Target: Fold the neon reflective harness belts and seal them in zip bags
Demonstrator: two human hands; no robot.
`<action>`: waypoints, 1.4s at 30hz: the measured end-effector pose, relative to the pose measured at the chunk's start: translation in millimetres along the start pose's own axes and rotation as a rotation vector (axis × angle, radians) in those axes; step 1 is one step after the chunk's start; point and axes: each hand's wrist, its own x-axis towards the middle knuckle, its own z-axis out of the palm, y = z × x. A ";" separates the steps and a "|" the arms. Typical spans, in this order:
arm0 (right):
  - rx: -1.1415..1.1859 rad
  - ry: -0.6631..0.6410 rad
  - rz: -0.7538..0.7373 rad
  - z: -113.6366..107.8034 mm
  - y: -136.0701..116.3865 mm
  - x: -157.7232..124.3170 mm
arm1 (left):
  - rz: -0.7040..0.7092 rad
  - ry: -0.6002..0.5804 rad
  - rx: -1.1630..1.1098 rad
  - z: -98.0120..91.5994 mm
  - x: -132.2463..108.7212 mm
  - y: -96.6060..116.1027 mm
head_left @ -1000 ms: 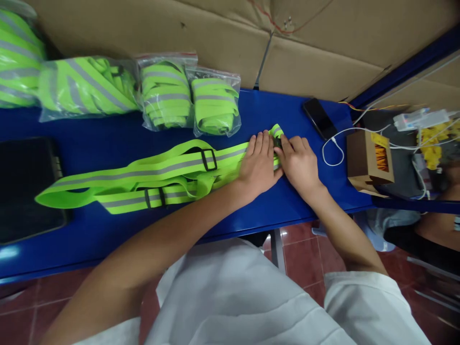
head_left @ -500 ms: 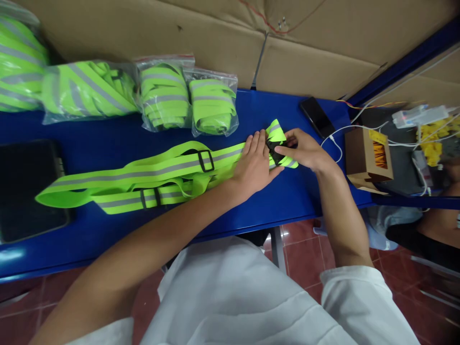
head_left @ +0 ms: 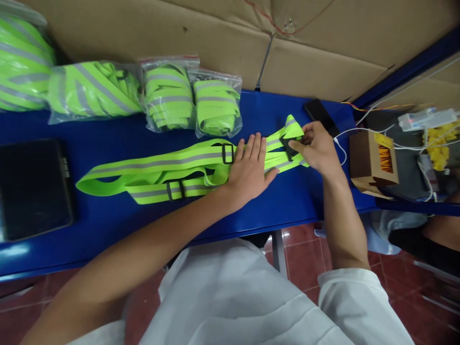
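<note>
A neon-yellow reflective strap (head_left: 168, 162) with a grey stripe lies in long folded loops across the blue table. Two black slider buckles show along it: an upper slider (head_left: 227, 154) by my left hand and a lower slider (head_left: 175, 190). My left hand (head_left: 249, 170) rests flat on the strap, fingers stretched out and thumb apart. At the strap's right end, my right hand (head_left: 316, 146) pinches around a black buckle (head_left: 288, 148), which its fingers partly cover. A folded bit of strap sticks up beside that buckle.
Several clear bags of coiled straps (head_left: 217, 106) line the back of the blue table (head_left: 280, 201). A dark tablet-like case (head_left: 34, 189) lies at the left. Near my right hand are a black phone (head_left: 321, 115) with a white cable and an open cardboard box (head_left: 372, 160).
The whole strap has slid to the right, its left loop moving in from the tablet-like case. My right hand has moved right with the buckle; my left hand stays nearly in place.
</note>
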 end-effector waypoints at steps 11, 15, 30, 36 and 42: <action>-0.837 -0.048 -0.478 40.8 -53.9 -63.8 | -0.052 0.004 0.129 -16.6 -9.2 15.9; -0.551 -0.188 -0.485 26.2 -44.1 -57.1 | -0.096 0.011 0.093 -15.9 -12.0 17.5; -0.025 -0.384 0.055 18.5 -15.7 3.0 | -0.070 0.010 0.204 -25.0 -15.0 15.2; -0.006 -0.284 0.103 14.3 -10.5 0.3 | 0.016 0.044 0.242 -27.6 -27.6 -7.9; -0.487 -0.003 -0.141 36.0 -51.3 -37.1 | 0.038 0.027 0.182 -21.7 -36.8 -17.4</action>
